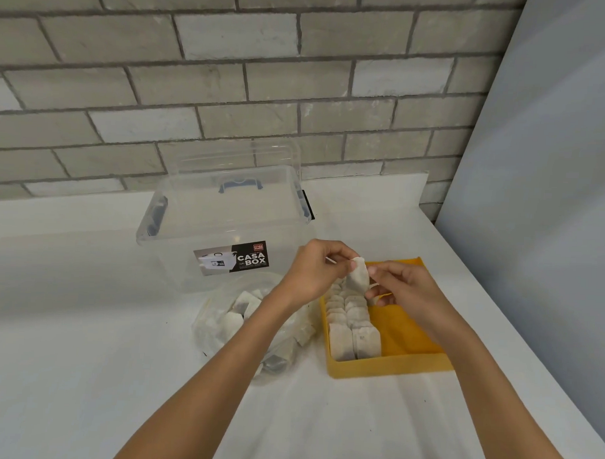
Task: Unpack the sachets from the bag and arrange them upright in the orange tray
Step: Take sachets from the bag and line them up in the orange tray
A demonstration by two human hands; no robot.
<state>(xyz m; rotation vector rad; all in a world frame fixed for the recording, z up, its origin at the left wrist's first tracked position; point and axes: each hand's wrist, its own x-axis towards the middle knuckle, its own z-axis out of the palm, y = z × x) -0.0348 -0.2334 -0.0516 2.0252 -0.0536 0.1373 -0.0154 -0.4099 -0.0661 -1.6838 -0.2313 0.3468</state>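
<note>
White tabletop [84,342] meets a grey brick wall [231,72], a clear CASA BOX storage box [226,219] near its far edge. Your left hand [313,267] and right hand [403,284] both pinch one sachet [358,278] in curled fingertips above the orange tray [389,368]'s far-left corner. Two rows of upright sachets [354,337] line the tray's left side; the clear bag [222,326] of loose sachets lies just left of it.

A clear box [205,226] is standing on the table [85,324]; a brick wall [299,92] is rising behind the box, a grey panel [553,169] is standing to its right.
</note>
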